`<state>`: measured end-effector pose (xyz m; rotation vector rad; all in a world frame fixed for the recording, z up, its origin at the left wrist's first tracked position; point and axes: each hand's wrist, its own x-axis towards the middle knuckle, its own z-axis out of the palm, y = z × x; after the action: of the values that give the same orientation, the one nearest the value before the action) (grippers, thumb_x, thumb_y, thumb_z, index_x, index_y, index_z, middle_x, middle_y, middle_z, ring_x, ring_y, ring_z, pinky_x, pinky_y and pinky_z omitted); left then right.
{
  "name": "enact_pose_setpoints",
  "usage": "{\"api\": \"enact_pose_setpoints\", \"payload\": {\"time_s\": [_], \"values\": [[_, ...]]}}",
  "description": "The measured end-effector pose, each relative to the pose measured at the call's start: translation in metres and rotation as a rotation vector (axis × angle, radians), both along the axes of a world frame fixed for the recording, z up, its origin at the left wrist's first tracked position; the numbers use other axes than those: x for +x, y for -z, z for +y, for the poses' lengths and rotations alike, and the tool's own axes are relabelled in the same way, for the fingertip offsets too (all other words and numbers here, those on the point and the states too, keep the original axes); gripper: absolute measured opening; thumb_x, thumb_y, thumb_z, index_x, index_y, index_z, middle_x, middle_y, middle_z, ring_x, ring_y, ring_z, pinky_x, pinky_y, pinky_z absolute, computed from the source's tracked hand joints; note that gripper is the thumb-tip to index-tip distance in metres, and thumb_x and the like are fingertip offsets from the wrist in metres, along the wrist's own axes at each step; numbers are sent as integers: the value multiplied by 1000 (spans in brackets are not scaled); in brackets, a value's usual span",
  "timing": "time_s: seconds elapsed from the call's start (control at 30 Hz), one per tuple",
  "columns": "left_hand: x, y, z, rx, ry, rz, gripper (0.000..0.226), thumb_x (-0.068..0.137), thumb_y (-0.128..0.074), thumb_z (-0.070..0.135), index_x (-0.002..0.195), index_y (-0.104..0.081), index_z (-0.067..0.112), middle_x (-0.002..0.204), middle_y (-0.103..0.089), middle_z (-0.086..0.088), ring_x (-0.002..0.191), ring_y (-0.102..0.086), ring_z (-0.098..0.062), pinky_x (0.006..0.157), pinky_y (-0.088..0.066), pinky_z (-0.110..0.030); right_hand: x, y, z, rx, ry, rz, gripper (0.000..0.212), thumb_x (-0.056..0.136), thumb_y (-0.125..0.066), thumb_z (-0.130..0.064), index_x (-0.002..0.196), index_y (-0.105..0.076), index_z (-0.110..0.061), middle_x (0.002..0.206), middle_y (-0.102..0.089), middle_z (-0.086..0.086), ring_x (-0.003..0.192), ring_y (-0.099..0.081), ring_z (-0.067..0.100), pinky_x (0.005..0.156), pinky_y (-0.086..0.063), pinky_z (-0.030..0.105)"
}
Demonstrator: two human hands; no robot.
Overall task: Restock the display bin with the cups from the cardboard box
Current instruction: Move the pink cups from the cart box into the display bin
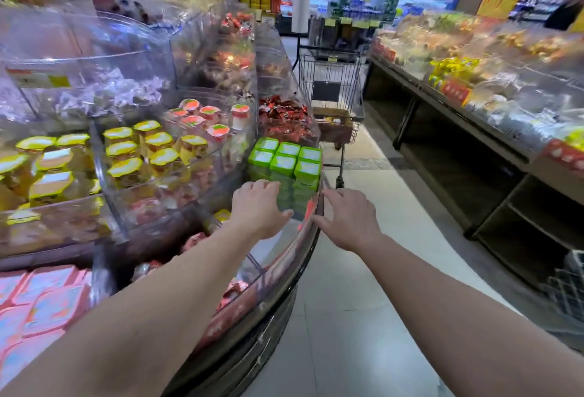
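Reaching for green cups at the display bin

Left hand point(257, 208) is over the near side of the green-lidded cups point(286, 161), fingers loosely spread, touching the stack; grip pinches nothing. Right hand point(349, 219) hovers just beside the stack at the bin's curved rim point(311, 238), fingers spread, holding nothing. Cups sit stacked in the clear display bin's end compartment. Yellow-lidded cups point(151, 150) fill the neighbouring compartment. Shopping cart point(331, 93) stands in the aisle beyond.
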<state>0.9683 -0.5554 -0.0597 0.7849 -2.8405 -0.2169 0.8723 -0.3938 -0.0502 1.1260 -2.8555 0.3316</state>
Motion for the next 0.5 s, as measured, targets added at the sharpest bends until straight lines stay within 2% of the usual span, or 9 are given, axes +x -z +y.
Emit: {"api": "enact_pose_setpoints", "payload": {"time_s": [0.2, 0.33, 0.5], "values": [[-103, 7, -10, -10, 18, 18, 70, 80, -57, 59, 139, -41, 25, 140, -47, -2, 129, -41, -27, 106, -33, -39, -99, 1, -4, 36, 49, -7, 47, 88, -54, -50, 128, -51, -26, 129, -54, 5, 124, -44, 29, 101, -37, 40], [-186, 16, -41, 5, 27, 34, 70, 80, -59, 58, 138, -42, 24, 139, -48, -3, 129, -42, -27, 107, -33, -39, -184, 3, -19, 55, 85, -34, 53, 89, -54, -47, 136, -45, -25, 136, -48, 5, 129, -39, 28, 105, -34, 40], [-293, 8, -67, 7, 52, 74, 62, 80, -57, 58, 130, -50, 23, 134, -52, -4, 124, -46, -28, 104, -35, -37, -289, -3, -50, 109, 115, -39, 50, 90, -52, -47, 134, -46, -24, 136, -49, 6, 129, -40, 28, 105, -34, 41]]}}
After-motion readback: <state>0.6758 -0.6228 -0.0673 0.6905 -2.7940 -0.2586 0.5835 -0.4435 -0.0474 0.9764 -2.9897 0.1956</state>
